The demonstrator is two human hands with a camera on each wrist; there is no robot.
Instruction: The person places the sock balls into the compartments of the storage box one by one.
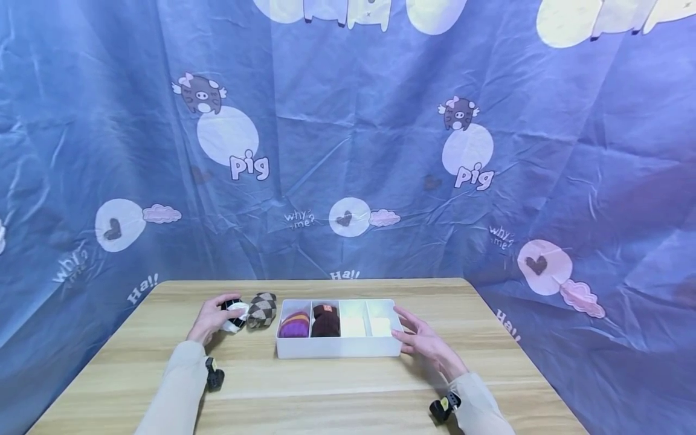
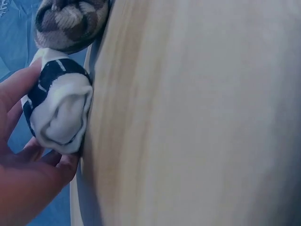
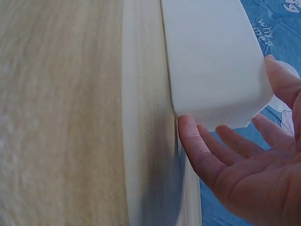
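In the head view my left hand (image 1: 210,317) grips a rolled black-and-white sock (image 1: 235,314) on the left of the table. The left wrist view shows the thumb and fingers around this sock (image 2: 66,113), its white opening facing the camera. Right behind it lies a rolled grey-brown checked sock (image 1: 262,310). At the table's middle stands a white divided box (image 1: 338,347). My right hand (image 1: 426,345) touches its right end, fingers fairly straight; the right wrist view shows fingertips against the box's end wall (image 3: 221,113).
Inside the box, a purple striped rolled sock (image 1: 295,325) fills the leftmost compartment and a dark brown one (image 1: 325,321) the second. Both right compartments show only white. Behind the wooden table (image 1: 326,399) hangs a blue printed cloth (image 1: 348,151).
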